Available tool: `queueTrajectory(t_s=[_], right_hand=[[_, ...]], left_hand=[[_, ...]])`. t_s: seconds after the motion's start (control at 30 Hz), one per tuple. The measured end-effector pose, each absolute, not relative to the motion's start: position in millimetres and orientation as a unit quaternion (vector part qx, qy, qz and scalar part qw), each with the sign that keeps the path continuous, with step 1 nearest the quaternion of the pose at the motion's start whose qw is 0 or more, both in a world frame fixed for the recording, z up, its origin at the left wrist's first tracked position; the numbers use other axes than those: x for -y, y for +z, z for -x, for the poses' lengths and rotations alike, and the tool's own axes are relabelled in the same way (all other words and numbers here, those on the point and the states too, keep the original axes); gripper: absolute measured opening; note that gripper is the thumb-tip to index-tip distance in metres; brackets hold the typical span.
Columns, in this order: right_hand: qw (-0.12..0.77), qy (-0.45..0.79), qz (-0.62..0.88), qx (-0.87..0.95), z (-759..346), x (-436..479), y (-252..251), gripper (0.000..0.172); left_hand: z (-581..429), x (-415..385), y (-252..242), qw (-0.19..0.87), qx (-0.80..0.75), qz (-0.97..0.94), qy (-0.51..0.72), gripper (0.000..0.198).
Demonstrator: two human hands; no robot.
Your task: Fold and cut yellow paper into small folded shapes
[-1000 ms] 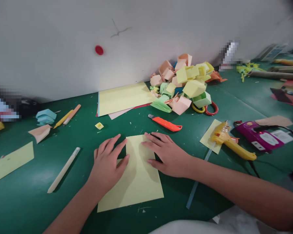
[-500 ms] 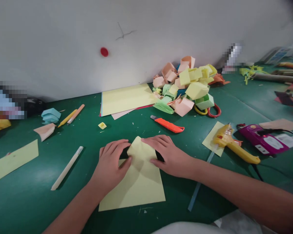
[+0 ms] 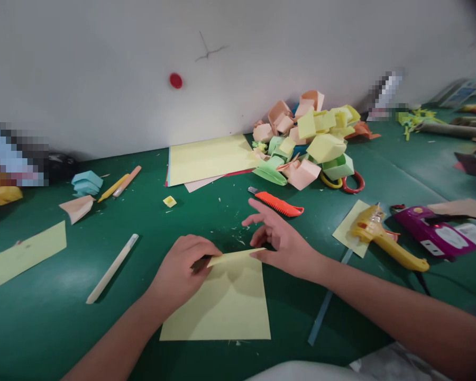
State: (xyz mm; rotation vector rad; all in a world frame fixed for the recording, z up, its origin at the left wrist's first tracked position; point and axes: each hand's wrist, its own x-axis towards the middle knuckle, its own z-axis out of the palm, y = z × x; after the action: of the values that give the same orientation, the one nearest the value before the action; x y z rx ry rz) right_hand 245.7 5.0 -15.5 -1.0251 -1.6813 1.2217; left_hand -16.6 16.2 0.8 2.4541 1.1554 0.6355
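A pale yellow paper sheet (image 3: 222, 304) lies on the green table (image 3: 55, 328) in front of me, its far edge lifted and folded back toward me. My left hand (image 3: 182, 270) is closed, pinching the lifted far-left corner of the sheet. My right hand (image 3: 280, 238) pinches the far-right part of the same fold with thumb and a finger, its other fingers stretched out above the table. An orange utility knife (image 3: 277, 203) lies just beyond my right hand.
A heap of folded paper boxes (image 3: 309, 143) sits against the wall with scissors (image 3: 343, 182) beside it. Flat coloured sheets (image 3: 210, 159) lie behind. A yellow glue gun (image 3: 384, 238), a purple device (image 3: 432, 230), a white stick (image 3: 111, 270) and a yellow strip (image 3: 21, 256) surround the sheet.
Both hands went from lying flat on the sheet to pinching its far edge. That edge has been lifted and brought back toward me, so the sheet now looks shorter.
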Motion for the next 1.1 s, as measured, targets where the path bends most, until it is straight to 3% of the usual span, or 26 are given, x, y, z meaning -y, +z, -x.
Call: queueTrajectory(t_s=[0.1,0.13,0.23,0.37,0.57,0.7,1.1], right_hand=[[0.358,0.392,0.354,0.770,-248.7,-5.3,-13.7,0.046],[0.348,0.337,0.325,0.812,-249.1,-4.9,-13.2,0.040],[0.314,0.192,0.250,0.896,-249.6,-2.6,-12.1,0.043],[0.273,0.121,0.250,0.921,-251.0,-0.9,-10.6,0.042],[0.232,0.127,0.260,0.929,-254.2,-1.3,-12.1,0.046],[0.219,0.141,0.263,0.929,-256.8,-0.4,-13.9,0.048],[0.158,0.181,0.237,0.941,-261.1,1.6,-1.7,0.042]], left_hand=[[17.0,-16.7,0.7,0.178,-0.402,-0.866,0.237,0.027],[17.5,-16.5,0.5,0.177,-0.399,-0.868,0.238,0.028],[20.4,-15.1,0.5,0.169,-0.382,-0.877,0.237,0.033],[25.3,-10.9,5.3,0.165,-0.325,-0.900,0.240,0.043],[28.1,-10.1,9.6,0.145,-0.336,-0.912,0.187,0.027],[29.4,-14.6,7.4,0.139,-0.354,-0.916,0.130,0.035],[29.8,-17.3,5.1,0.172,-0.338,-0.918,0.119,0.026]])
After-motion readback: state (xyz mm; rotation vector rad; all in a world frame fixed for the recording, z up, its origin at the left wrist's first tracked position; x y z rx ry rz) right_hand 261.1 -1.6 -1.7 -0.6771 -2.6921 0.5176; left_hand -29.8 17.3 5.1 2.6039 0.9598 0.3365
